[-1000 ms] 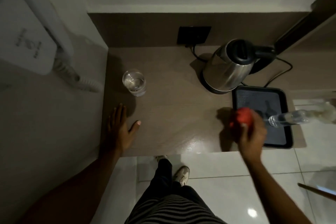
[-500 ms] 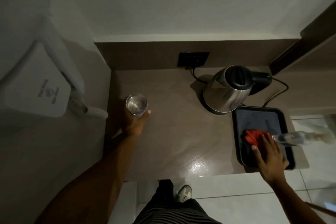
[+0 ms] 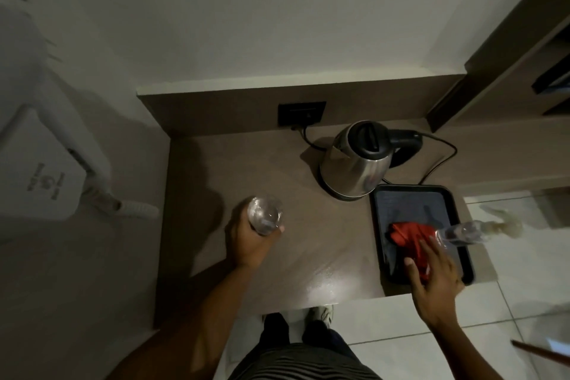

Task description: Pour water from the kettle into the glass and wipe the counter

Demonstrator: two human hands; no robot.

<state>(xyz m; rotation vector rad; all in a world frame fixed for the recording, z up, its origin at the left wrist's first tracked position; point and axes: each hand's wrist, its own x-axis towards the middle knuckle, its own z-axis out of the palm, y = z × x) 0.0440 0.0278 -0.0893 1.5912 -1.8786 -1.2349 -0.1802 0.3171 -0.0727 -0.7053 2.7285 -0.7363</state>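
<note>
A clear glass (image 3: 264, 213) is held over the brown counter (image 3: 308, 244), tilted, with my left hand (image 3: 250, 242) wrapped around it from below. The steel kettle (image 3: 354, 165) with its black lid stands on its base at the back right of the counter. A red cloth (image 3: 408, 236) lies crumpled on the black tray (image 3: 381, 219). My right hand (image 3: 436, 276) hovers with spread fingers over the cloth's near end; whether it touches the cloth I cannot tell.
A clear plastic bottle (image 3: 456, 233) lies across the tray's right edge. The kettle's cord (image 3: 441, 157) runs to a black wall socket (image 3: 301, 113). A white hair dryer unit (image 3: 46, 163) hangs on the left wall. My feet show below the counter's front edge.
My right hand put the red cloth on the tray and opened above it. My left hand took hold of the glass and brought it toward the counter's middle.
</note>
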